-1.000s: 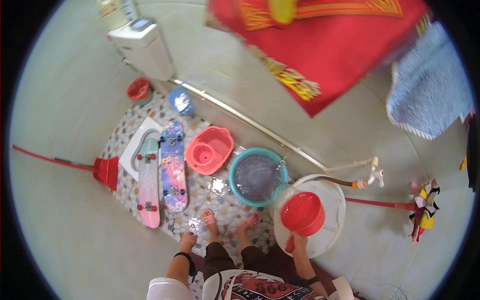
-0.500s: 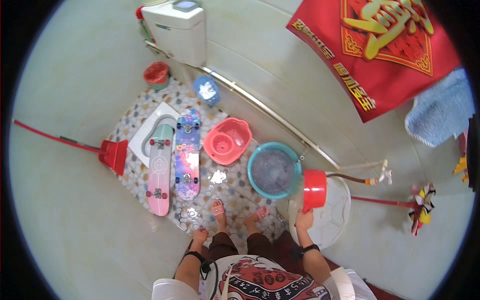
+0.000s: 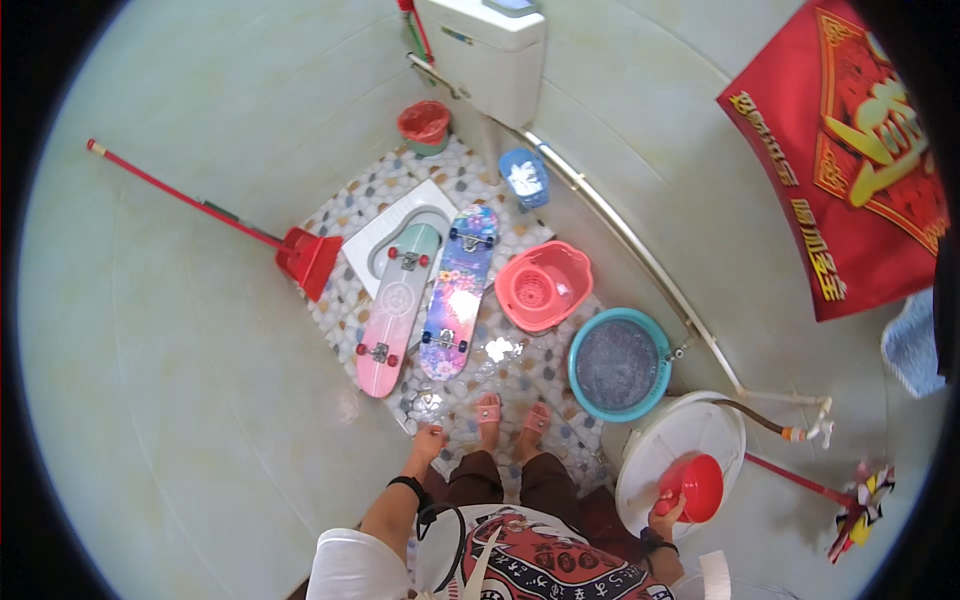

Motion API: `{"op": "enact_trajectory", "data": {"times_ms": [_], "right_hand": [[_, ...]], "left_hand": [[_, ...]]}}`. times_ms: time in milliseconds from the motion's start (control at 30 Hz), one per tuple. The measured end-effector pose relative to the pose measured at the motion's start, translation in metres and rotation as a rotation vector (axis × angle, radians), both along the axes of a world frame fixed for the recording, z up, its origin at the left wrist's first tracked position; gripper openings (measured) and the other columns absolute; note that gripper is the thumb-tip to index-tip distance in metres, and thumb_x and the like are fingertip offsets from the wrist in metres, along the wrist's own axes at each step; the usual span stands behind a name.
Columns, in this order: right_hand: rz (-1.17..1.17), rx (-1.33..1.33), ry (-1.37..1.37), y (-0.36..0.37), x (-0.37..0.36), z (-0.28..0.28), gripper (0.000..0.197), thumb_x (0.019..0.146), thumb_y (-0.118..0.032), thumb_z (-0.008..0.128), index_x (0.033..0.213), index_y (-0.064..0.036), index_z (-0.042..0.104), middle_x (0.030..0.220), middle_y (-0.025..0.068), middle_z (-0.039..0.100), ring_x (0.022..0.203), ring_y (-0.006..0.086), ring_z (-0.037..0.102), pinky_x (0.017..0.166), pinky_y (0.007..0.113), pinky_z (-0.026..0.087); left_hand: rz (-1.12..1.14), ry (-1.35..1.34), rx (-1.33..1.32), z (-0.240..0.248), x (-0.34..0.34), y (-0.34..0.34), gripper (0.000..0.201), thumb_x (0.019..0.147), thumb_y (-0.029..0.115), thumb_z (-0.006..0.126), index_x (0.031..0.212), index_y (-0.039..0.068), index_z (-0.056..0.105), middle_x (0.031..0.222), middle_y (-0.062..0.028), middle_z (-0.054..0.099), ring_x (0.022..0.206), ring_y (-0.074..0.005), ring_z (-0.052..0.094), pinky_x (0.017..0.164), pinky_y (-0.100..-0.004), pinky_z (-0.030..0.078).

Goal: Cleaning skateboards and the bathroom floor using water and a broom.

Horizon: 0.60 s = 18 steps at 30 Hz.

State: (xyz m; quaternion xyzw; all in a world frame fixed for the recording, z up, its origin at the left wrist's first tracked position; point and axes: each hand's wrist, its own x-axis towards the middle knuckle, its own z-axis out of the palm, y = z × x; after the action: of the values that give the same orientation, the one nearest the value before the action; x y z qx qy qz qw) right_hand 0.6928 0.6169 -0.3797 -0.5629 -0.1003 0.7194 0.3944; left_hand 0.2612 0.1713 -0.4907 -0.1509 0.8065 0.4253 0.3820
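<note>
My right hand [image 3: 664,514] grips the handle of a red plastic water dipper [image 3: 704,484], held over the round white lid [image 3: 650,455] at my right. The dipper's open mouth faces up; whether it rests on the lid I cannot tell. My left hand [image 3: 430,440] hangs with fingers curled, no object showing in it, nearest the pink end of a skateboard [image 3: 395,315]. Beside that board lies a blue, purple and pink skateboard [image 3: 462,290]. Both lie wheels up. A teal basin [image 3: 620,365] of bubbly water stands just beyond the lid.
A pink mop bucket [image 3: 545,285] stands left of the basin. The first skateboard lies across a white squat toilet [image 3: 387,232]. A red dustpan [image 3: 308,262] leans at the left wall. A pipe with a tap [image 3: 822,428] runs along the right wall. The pebbled floor [image 3: 500,372] shines wet.
My right hand has brought the dipper back from beside the basin to over the white lid. My view has turned, and my right foot has come closer to my left.
</note>
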Motion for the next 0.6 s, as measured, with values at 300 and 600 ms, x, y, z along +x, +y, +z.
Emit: {"op": "enact_trajectory", "data": {"times_ms": [300, 600], "right_hand": [[0.569, -0.3, -0.775, 0.023, 0.043, -0.009, 0.027, 0.085, -0.036, 0.046, 0.089, -0.0109, 0.055, 0.07, 0.0064, 0.053, 0.06, 0.0219, 0.051, 0.054, 0.032, 0.044], [0.937, 0.394, -0.997, 0.015, -0.235, -0.04, 0.023, 0.085, -0.007, 0.045, 0.106, -0.0007, 0.051, 0.09, 0.0131, 0.059, 0.066, 0.0211, 0.061, 0.052, 0.03, 0.048]], "left_hand": [[0.163, -0.182, -0.029, 0.028, 0.038, -0.03, 0.03, 0.076, 0.016, 0.06, 0.1, -0.001, 0.058, 0.073, -0.0086, 0.063, 0.061, -0.0152, 0.062, 0.058, -0.0273, 0.049], [0.21, -0.288, -0.11, -0.068, 0.024, -0.117, 0.03, 0.076, 0.018, 0.06, 0.098, -0.003, 0.059, 0.073, -0.0095, 0.064, 0.062, -0.0175, 0.062, 0.058, -0.0287, 0.049]]}}
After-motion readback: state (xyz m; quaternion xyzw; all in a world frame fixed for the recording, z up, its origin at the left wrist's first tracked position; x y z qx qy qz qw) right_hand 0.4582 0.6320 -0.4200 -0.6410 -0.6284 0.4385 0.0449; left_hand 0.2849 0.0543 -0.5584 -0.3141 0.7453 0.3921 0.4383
